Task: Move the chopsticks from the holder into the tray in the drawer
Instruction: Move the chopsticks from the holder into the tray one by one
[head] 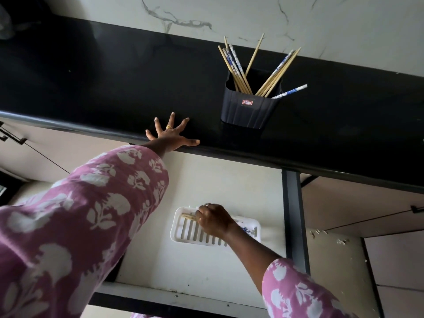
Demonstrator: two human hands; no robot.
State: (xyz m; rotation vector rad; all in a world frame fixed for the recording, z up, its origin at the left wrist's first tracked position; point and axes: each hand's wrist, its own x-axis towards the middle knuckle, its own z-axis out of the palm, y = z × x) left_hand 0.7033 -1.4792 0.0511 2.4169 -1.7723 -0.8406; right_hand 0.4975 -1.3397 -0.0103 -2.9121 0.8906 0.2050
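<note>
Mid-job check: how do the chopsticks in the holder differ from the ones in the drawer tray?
The holder chopsticks stand fanned out, leaning in the black holder; the tray chopsticks lie flat across the white tray. The holder chopsticks are many and untouched; the tray chopsticks are few, with the right hand curled over them. Both sets show pale wooden shafts and blue-and-white patterned ends.

A home kitchen — a glossy black tabletop (114,76) runs along a white wall (229,10) of marble-veined tile, with beige cabinet doors (367,203) and dark handles (13,137) beneath. An open drawer (206,180) holds a white slotted tray (177,226), and a black holder (247,113) of chopsticks (278,72) stands on the tabletop.
</note>
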